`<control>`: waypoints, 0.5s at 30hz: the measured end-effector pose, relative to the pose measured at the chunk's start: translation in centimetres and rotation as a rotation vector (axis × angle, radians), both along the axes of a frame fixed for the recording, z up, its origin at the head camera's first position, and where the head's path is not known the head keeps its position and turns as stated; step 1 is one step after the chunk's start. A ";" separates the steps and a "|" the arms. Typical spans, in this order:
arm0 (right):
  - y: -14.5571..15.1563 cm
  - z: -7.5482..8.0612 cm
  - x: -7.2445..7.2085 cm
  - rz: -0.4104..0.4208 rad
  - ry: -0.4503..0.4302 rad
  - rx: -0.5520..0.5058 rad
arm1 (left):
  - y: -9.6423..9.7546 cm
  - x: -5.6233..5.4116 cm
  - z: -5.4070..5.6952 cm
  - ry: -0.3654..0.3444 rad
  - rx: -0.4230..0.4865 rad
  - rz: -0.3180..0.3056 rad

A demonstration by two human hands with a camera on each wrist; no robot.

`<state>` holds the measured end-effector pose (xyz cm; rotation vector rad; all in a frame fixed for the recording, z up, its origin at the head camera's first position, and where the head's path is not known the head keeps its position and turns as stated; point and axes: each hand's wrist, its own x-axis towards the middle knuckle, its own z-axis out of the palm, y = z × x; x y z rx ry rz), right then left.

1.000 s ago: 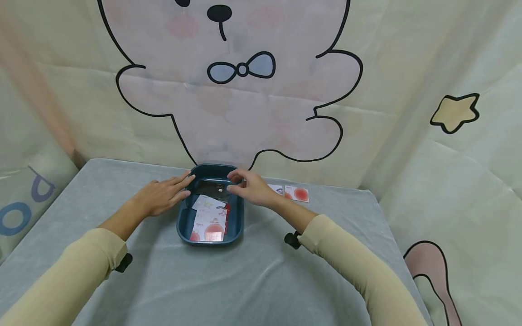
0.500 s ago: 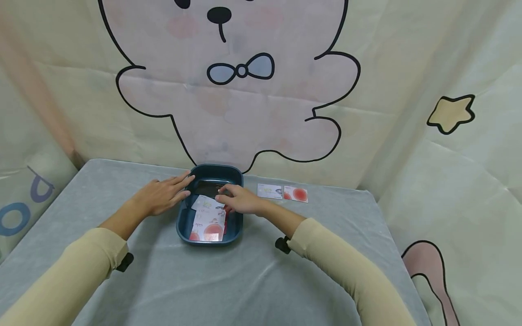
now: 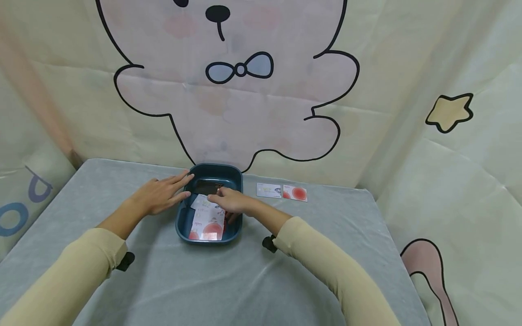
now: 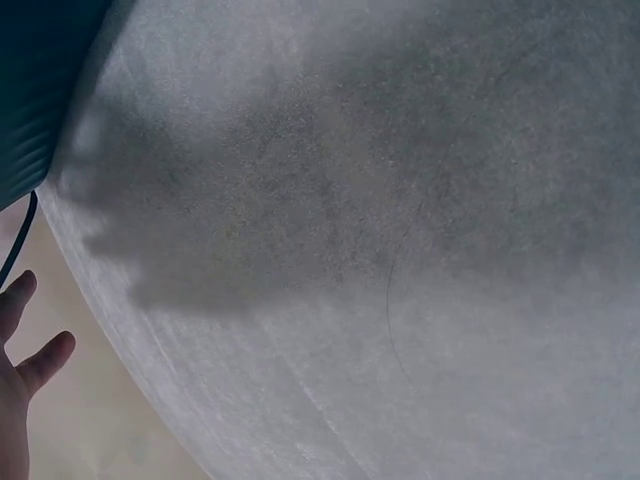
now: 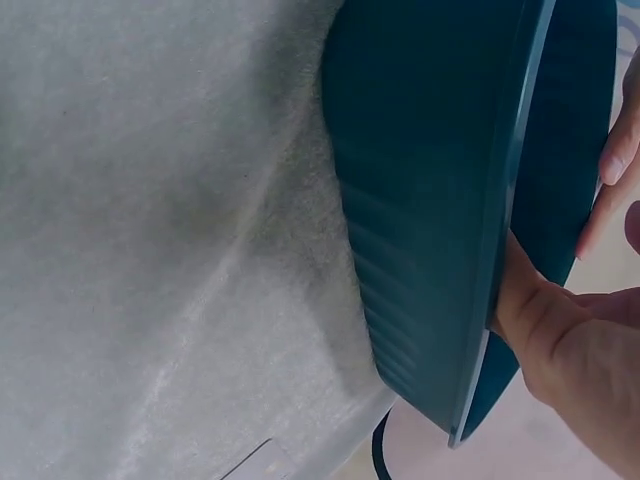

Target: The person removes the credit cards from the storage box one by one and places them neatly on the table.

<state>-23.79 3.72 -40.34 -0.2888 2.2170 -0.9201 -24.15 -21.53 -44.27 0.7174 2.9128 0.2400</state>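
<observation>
A dark teal plastic basin [image 3: 180,226] holds several cards. My left hand [image 3: 163,194] lies along its left side, with straight fingertips at the rim. My right hand [image 3: 233,202] reaches over the right rim, thumb stretched out above the cards and fingers pointing down inside. In the right wrist view the basin wall [image 5: 430,200] hides those fingertips. Under the right hand are white cards with pink and red print [image 3: 207,222]. Farther back in the basin lies a black card [image 3: 205,187]. The red card beside the white ones is mostly covered by the right hand.
Two more cards lie on the grey cloth-covered table [image 3: 195,280] right of the basin: a white card [image 3: 268,190] and a white card with a red circle [image 3: 295,193]. A cloth backdrop with a cartoon animal [image 3: 240,104] hangs directly behind the table.
My right hand has moved from the basin's far right rim toward me and down inside, uncovering the white card on the table. My left hand has stayed in place.
</observation>
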 end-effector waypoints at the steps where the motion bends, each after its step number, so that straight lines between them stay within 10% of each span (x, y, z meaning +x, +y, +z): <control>1: -0.1 0.0 0.0 -0.001 -0.005 0.003 | 0.0 0.0 0.0 0.002 0.001 -0.003; 15: -0.7 -0.3 0.4 -0.005 0.015 0.050 | -0.1 -0.1 -0.2 -0.012 -0.003 0.000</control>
